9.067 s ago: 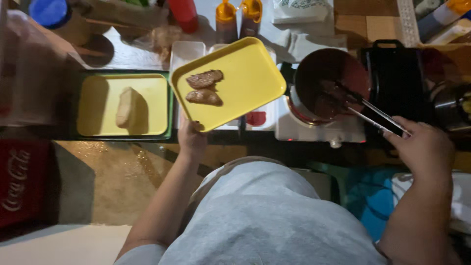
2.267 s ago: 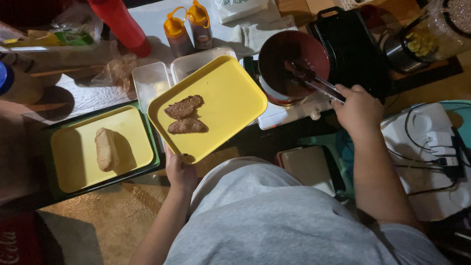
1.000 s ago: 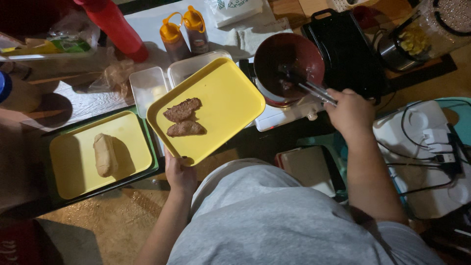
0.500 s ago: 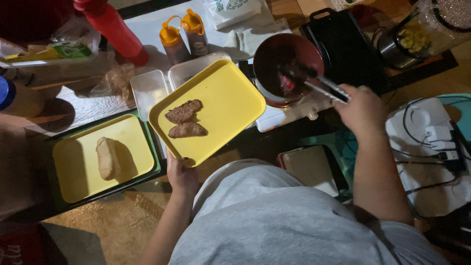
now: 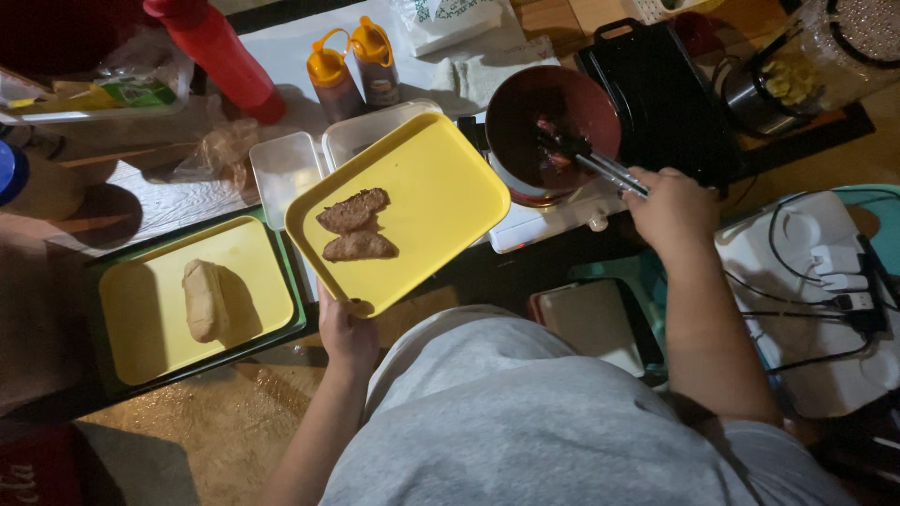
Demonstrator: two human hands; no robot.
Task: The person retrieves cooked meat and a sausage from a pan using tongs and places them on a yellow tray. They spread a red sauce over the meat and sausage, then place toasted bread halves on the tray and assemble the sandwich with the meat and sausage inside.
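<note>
Since half a second ago the right hand (image 5: 673,208) has drawn slightly nearer the pan and the tongs (image 5: 592,161) now reach deeper into it, while the raised tray has barely shifted. The right hand's fingers are clamped round the tongs' handles, and the tips sit inside the dark round pan (image 5: 551,126) over a reddish piece that is too dim to make out. The left hand (image 5: 348,333) grips the near corner of a yellow tray (image 5: 441,187), fingers closed under its edge with the thumb on top, holding it tilted above the counter (image 5: 122,215). Two brown fried patties (image 5: 353,225) lie touching each other on the tray's left part. To the left, a second yellow tray (image 5: 141,309) rests inside a green one and carries a pale bread roll (image 5: 202,300). Behind the raised tray stand two clear plastic containers (image 5: 281,169), two orange-capped squeeze bottles (image 5: 352,66) and a tall red bottle (image 5: 220,52). A black griddle (image 5: 661,103) sits just beside the pan on its right.
</note>
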